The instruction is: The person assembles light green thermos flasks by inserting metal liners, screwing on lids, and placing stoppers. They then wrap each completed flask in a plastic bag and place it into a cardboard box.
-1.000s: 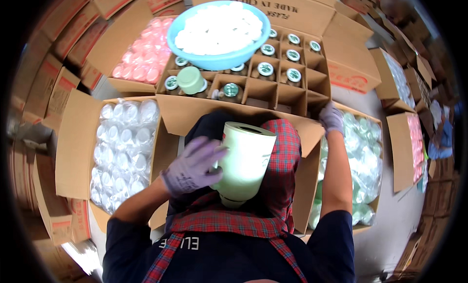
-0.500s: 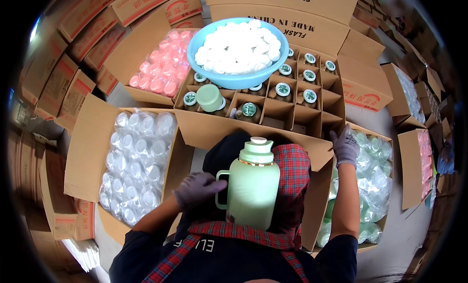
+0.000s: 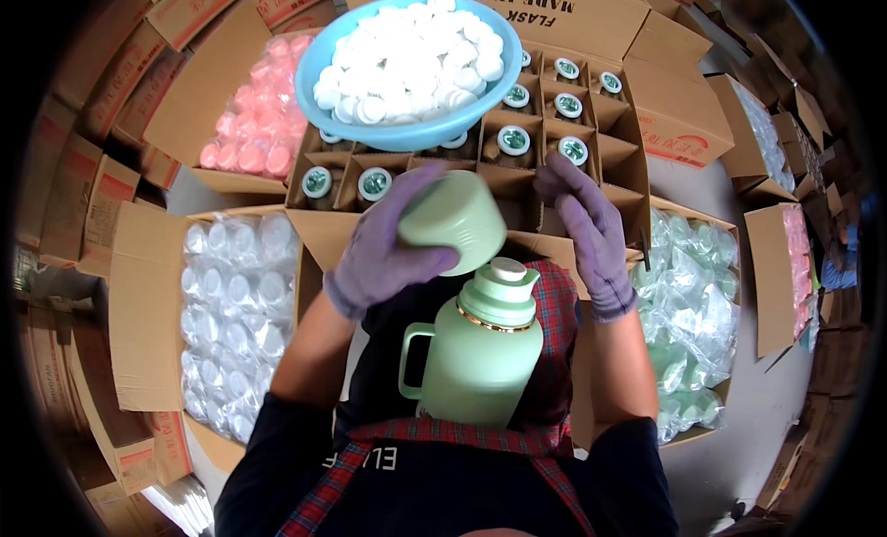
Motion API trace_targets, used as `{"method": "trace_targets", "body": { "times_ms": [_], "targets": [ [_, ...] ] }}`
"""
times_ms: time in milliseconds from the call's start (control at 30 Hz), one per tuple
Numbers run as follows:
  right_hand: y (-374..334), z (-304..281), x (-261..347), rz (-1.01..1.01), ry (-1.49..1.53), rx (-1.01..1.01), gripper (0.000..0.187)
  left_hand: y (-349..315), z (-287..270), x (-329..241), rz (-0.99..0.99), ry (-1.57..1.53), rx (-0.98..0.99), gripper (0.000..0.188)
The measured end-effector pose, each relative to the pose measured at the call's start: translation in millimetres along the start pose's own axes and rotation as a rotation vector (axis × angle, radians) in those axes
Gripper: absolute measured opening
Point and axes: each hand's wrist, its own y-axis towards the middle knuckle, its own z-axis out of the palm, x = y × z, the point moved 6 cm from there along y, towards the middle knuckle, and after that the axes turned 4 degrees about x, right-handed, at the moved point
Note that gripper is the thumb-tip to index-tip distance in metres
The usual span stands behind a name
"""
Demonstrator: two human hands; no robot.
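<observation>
In my gloved left hand [image 3: 388, 237] I hold a pale green flask cup [image 3: 457, 218], tilted and slightly blurred, above the thermos flask. The pale green thermos flask [image 3: 480, 361] stands upright in my lap, with a side handle, a gold ring at the neck and a white-topped stopper [image 3: 508, 270]. To the right of the cup, my gloved right hand [image 3: 587, 232] is raised with its fingers stretched out and nothing visible in them. It hovers over the near edge of a divided carton [image 3: 319, 241] that holds several glass refills [image 3: 514, 140] with green and white tops.
A blue basin [image 3: 407, 135] heaped with white stoppers [image 3: 416, 66] rests on the divided carton. Cartons of pink cups [image 3: 254, 121], clear-wrapped white cups [image 3: 231, 306] and bagged green parts [image 3: 688, 306] surround me. Stacked cartons [image 3: 162, 84] line the left side.
My left hand has reached forward from beside the flask and lifted the cup off the divided carton. My right hand has moved left from the carton's right corner. The whole view has shifted.
</observation>
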Motion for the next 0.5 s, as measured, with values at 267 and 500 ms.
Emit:
{"method": "trace_targets", "body": {
  "times_ms": [267, 500],
  "targets": [
    [-100, -46, -23, 0.05, -0.375, -0.272, 0.042, 9, 48, 34, -0.226, -0.282, 0.816, 0.082],
    [-288, -97, -54, 0.497, -0.526, -0.544, 0.042, 6, 67, 16, -0.179, -0.267, 0.818, 0.066]
  ]
}}
